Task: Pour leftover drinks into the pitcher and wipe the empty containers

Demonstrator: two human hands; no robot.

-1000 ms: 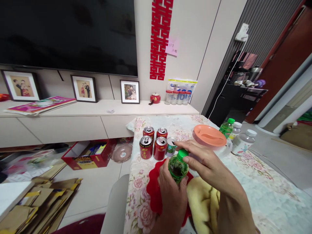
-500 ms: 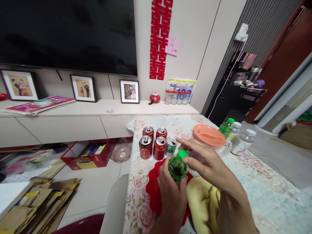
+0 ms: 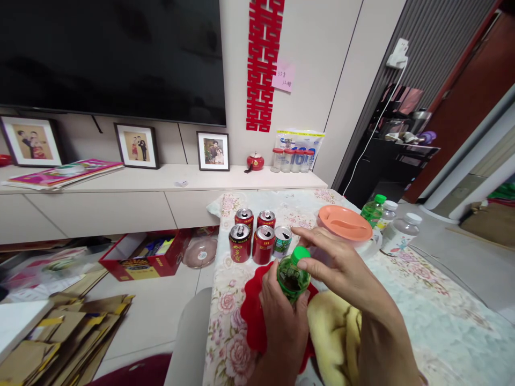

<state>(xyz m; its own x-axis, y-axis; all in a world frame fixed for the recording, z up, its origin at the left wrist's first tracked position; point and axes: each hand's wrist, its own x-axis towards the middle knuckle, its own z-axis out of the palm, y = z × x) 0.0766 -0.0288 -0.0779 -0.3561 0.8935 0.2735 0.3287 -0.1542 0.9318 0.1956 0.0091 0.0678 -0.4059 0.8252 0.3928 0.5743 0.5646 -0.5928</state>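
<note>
My left hand (image 3: 281,311) is wrapped round a green plastic bottle (image 3: 293,279) with dark liquid inside, held upright. Its green cap (image 3: 300,254) is on. Over the bottle, my right hand (image 3: 336,265) has its thumb at the cap's near edge, seemingly touching it. The index finger stretches out beyond the cap, apart from the thumb. Below the bottle lies a red scalloped mat or tray (image 3: 254,308), partly hidden by my left hand. A yellow cloth (image 3: 332,332) lies under my right forearm. Just past the bottle stands a green-and-silver can (image 3: 282,242), opened on top.
Several red drink cans (image 3: 264,245) stand at the left on the flowered tablecloth (image 3: 229,343). Farther right are an orange divided dish (image 3: 346,222), another green bottle (image 3: 373,212) and white-capped bottles (image 3: 401,235). A red box (image 3: 140,257) and flattened cardboard (image 3: 76,332) are on the floor.
Hardly anything differs. Both hands keep the same pose at the bottle, and the view has shifted very slightly.
</note>
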